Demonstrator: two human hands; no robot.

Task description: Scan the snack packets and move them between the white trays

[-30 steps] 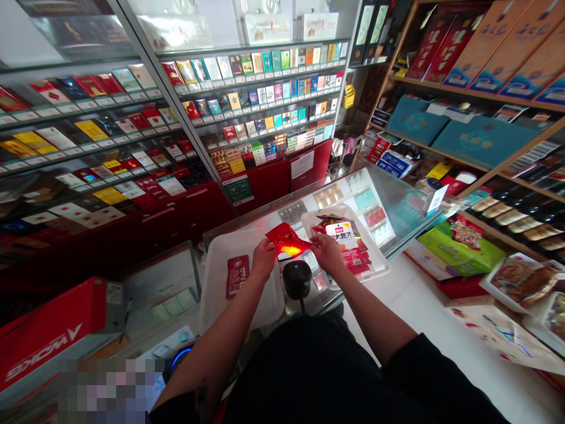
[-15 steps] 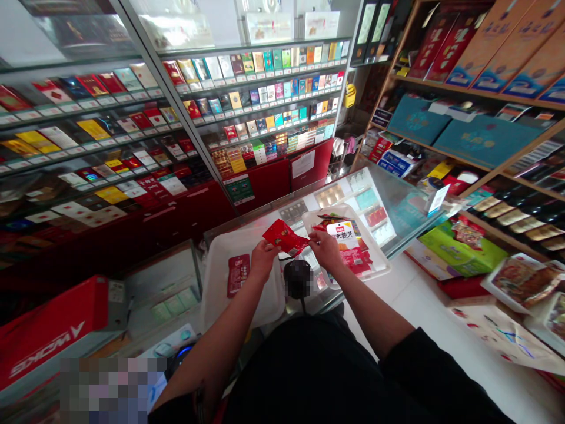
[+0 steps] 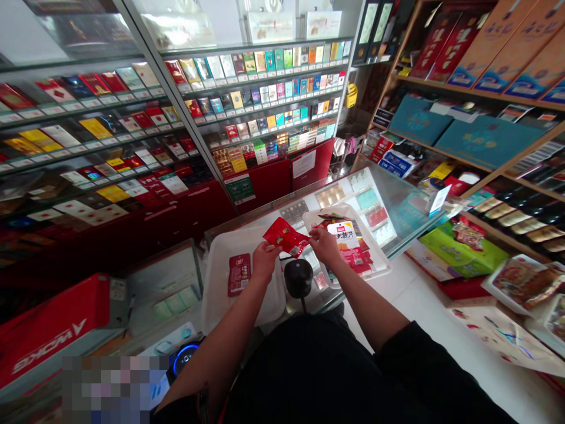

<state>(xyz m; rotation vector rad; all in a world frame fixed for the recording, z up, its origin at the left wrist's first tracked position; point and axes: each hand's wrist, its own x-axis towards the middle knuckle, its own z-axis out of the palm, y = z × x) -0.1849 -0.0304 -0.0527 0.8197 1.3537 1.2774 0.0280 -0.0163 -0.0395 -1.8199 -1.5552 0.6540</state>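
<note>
Holding a small red packet (image 3: 277,231) near opposite ends, the left hand (image 3: 265,259) and right hand (image 3: 325,246) grasp it just beyond a black domed device (image 3: 298,277), above the glass desk (image 3: 397,191). The wrapper looks slick, so a loose pinch could let one end slip and drop the packet onto the device. Pulling unevenly might crease or tear the film. A filled tray (image 3: 383,269) sits close to the desk's edge beside the right forearm; a careless elbow swing could tip it.
</note>
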